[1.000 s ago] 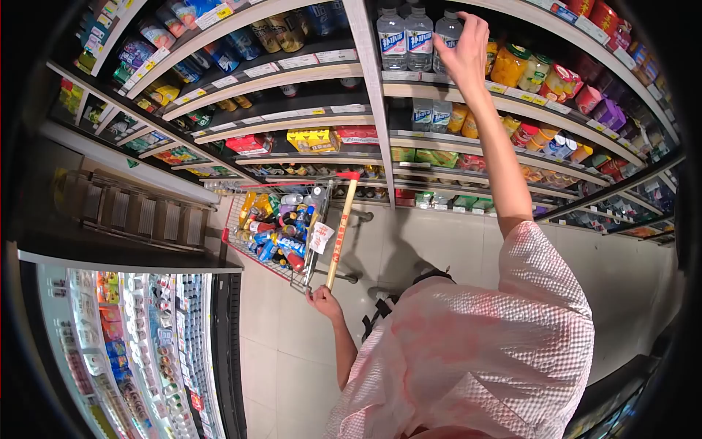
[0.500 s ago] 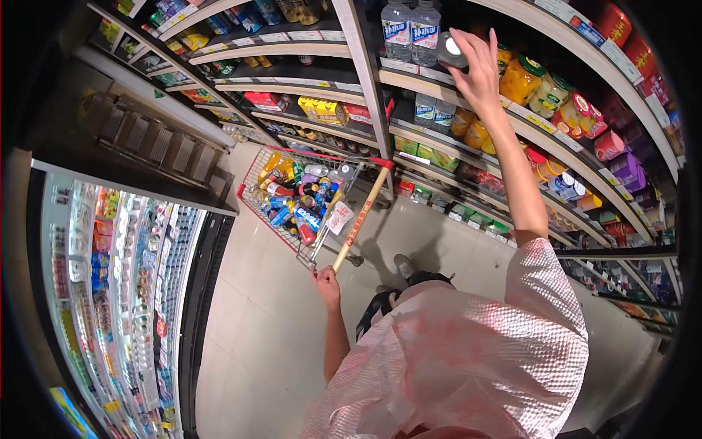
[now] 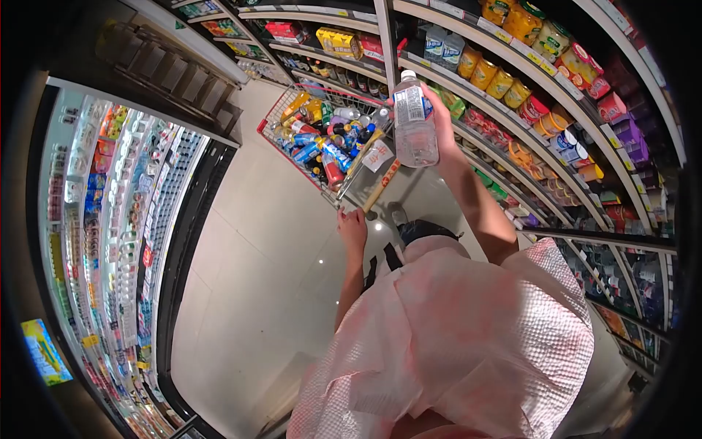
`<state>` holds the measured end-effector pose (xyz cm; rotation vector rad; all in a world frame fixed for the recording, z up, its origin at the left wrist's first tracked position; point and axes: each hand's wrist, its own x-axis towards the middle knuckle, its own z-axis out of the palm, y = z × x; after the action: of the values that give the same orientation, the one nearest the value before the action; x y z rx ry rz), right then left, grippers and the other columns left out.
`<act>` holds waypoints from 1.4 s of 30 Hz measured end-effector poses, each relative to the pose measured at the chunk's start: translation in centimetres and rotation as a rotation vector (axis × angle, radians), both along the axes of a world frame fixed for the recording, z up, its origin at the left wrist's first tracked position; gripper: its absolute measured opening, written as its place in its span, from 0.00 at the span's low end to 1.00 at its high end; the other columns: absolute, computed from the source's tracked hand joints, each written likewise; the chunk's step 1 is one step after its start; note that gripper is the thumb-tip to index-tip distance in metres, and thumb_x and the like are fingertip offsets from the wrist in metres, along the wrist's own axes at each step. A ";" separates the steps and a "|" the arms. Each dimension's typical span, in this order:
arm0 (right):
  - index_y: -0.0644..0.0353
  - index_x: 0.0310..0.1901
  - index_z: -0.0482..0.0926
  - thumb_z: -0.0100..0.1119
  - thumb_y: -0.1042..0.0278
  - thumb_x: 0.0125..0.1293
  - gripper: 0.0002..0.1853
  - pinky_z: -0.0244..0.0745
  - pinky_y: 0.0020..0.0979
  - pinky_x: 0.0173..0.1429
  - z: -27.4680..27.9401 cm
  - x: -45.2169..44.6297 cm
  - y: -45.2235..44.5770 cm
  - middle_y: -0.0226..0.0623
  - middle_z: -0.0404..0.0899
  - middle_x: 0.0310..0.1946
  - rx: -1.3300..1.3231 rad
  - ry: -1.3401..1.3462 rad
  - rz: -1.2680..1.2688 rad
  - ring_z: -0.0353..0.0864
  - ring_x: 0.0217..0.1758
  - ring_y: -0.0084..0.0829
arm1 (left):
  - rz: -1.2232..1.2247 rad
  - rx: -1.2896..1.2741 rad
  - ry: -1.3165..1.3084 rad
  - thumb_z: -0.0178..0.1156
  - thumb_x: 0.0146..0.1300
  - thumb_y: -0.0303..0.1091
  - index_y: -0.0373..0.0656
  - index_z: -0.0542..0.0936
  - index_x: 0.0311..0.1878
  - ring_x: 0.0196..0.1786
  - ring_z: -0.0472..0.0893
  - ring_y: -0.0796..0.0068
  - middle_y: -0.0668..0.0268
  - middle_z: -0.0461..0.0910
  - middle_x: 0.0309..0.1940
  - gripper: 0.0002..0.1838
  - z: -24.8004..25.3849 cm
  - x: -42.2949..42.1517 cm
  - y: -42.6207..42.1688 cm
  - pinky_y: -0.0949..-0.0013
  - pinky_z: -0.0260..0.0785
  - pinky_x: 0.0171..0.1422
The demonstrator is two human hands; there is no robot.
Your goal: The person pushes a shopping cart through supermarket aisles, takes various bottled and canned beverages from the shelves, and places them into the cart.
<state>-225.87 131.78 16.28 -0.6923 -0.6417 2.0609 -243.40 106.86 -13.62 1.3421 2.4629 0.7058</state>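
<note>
My right hand [image 3: 439, 121] is wrapped round a clear plastic bottle [image 3: 417, 135] with a white cap and a blue-and-white label. It holds the bottle upright in front of me, off the shelf, and the bottle hides part of the cart's handle. My left hand [image 3: 353, 224] is closed on the near end of the handle [image 3: 380, 192] of a shopping cart. The cart [image 3: 292, 164] has a wire basket with red edging. Many bottles and packets lie heaped in it, among them a blue-labelled bottle [image 3: 336, 155]. A paper sign [image 3: 379, 155] hangs near the handle.
Shelves [image 3: 512, 62] with jars, cups and bottles curve along the right. An open chilled display [image 3: 110, 241] full of packed drinks stands on the left. A wooden step-like rack [image 3: 172, 73] is at the back left. Pale tiled floor [image 3: 241, 256] lies between them.
My right hand has taken the clear bottle off the shelf and brought it down towards me, above the cart's handle. My left hand has stayed on the handle while the view has shifted.
</note>
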 end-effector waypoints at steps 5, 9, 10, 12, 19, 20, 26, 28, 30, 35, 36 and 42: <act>0.54 0.57 0.80 0.64 0.54 0.71 0.18 0.84 0.38 0.51 -3.8 0.7 -7.7 0.38 0.87 0.45 -0.026 -0.040 0.043 0.88 0.46 0.33 | -0.043 0.012 -0.063 0.54 0.78 0.45 0.43 0.88 0.38 0.70 0.73 0.49 0.61 0.87 0.41 0.19 -0.6 4.2 -3.5 0.39 0.72 0.61; 0.59 0.53 0.80 0.74 0.76 0.62 0.18 0.81 0.26 0.47 -6.8 2.6 -9.8 0.27 0.86 0.40 0.186 -0.393 0.030 0.86 0.40 0.21 | -0.050 0.093 -0.066 0.56 0.76 0.47 0.45 0.89 0.41 0.68 0.74 0.47 0.61 0.88 0.39 0.19 -2.5 7.9 -6.0 0.39 0.74 0.59; 0.60 0.53 0.80 0.76 0.76 0.59 0.21 0.81 0.27 0.48 -8.0 2.7 -10.2 0.26 0.86 0.39 0.287 -0.382 -0.010 0.85 0.40 0.20 | -0.061 0.078 -0.101 0.57 0.76 0.48 0.46 0.90 0.41 0.68 0.74 0.48 0.62 0.88 0.39 0.18 -2.3 8.5 -6.8 0.39 0.74 0.60; 0.61 0.52 0.82 0.80 0.75 0.53 0.24 0.80 0.29 0.50 -13.4 2.2 -9.6 0.28 0.86 0.39 0.408 -0.460 -0.112 0.85 0.42 0.22 | -0.079 0.046 -0.156 0.58 0.74 0.49 0.47 0.90 0.41 0.67 0.75 0.52 0.64 0.88 0.39 0.18 -1.8 9.9 -8.4 0.39 0.74 0.59; 0.63 0.43 0.81 0.85 0.66 0.41 0.27 0.79 0.39 0.51 -26.7 4.3 -4.7 0.40 0.86 0.36 0.527 -0.897 -0.482 0.85 0.41 0.37 | -0.094 -0.152 -0.061 0.56 0.71 0.52 0.48 0.91 0.39 0.54 0.82 0.58 0.62 0.89 0.39 0.20 -1.1 17.0 -10.7 0.42 0.70 0.58; 0.62 0.43 0.80 0.86 0.67 0.42 0.27 0.79 0.37 0.48 -26.9 5.4 -4.8 0.37 0.86 0.35 0.547 -0.875 -0.515 0.85 0.38 0.35 | -0.126 -0.231 0.002 0.53 0.70 0.53 0.46 0.92 0.38 0.54 0.82 0.56 0.59 0.89 0.40 0.24 -1.0 18.3 -10.7 0.39 0.69 0.60; 0.67 0.41 0.74 0.90 0.58 0.38 0.36 0.73 0.47 0.60 -30.9 11.3 -4.7 0.50 0.76 0.48 0.371 -1.208 -0.571 0.77 0.53 0.51 | 0.049 -0.290 0.142 0.50 0.71 0.49 0.41 0.91 0.36 0.53 0.82 0.49 0.49 0.87 0.37 0.26 0.7 26.3 -11.8 0.43 0.71 0.62; 0.66 0.43 0.76 0.88 0.56 0.41 0.34 0.74 0.49 0.61 -33.9 13.4 -4.4 0.51 0.77 0.48 0.427 -1.263 -0.458 0.78 0.54 0.52 | 0.087 -0.252 0.182 0.54 0.69 0.46 0.38 0.90 0.33 0.50 0.82 0.50 0.52 0.87 0.34 0.22 0.9 28.6 -13.0 0.46 0.72 0.57; 0.65 0.46 0.77 0.84 0.57 0.48 0.30 0.74 0.50 0.62 -36.2 15.3 -3.7 0.52 0.77 0.50 0.555 -1.326 -0.244 0.78 0.56 0.54 | 0.119 -0.167 0.207 0.55 0.68 0.44 0.38 0.89 0.31 0.49 0.81 0.51 0.53 0.86 0.32 0.21 -0.1 30.4 -13.9 0.45 0.71 0.54; 0.61 0.54 0.78 0.70 0.63 0.64 0.20 0.73 0.54 0.68 -33.7 21.0 -6.1 0.49 0.76 0.57 0.818 -1.366 0.300 0.76 0.66 0.52 | 0.138 -0.102 0.198 0.56 0.67 0.42 0.38 0.87 0.29 0.49 0.80 0.52 0.54 0.86 0.32 0.19 0.8 35.9 -16.5 0.46 0.70 0.54; 0.60 0.56 0.77 0.67 0.62 0.67 0.20 0.72 0.57 0.68 -33.2 23.0 -6.6 0.47 0.75 0.58 0.982 -1.436 0.327 0.76 0.67 0.50 | 0.143 -0.092 0.203 0.56 0.67 0.41 0.38 0.88 0.30 0.50 0.80 0.52 0.54 0.86 0.32 0.19 0.6 36.8 -17.0 0.46 0.70 0.54; 0.54 0.66 0.74 0.51 0.52 0.78 0.22 0.70 0.69 0.67 -29.1 36.9 -11.9 0.38 0.68 0.69 1.243 -1.455 0.499 0.73 0.72 0.44 | 0.173 -0.090 0.232 0.56 0.67 0.41 0.37 0.87 0.30 0.51 0.80 0.52 0.55 0.86 0.34 0.19 -1.0 42.4 -20.0 0.46 0.70 0.56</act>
<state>-189.02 119.86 -12.79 -1.1643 -2.7217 0.7241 -201.03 86.88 -14.63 1.2514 2.7833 0.4919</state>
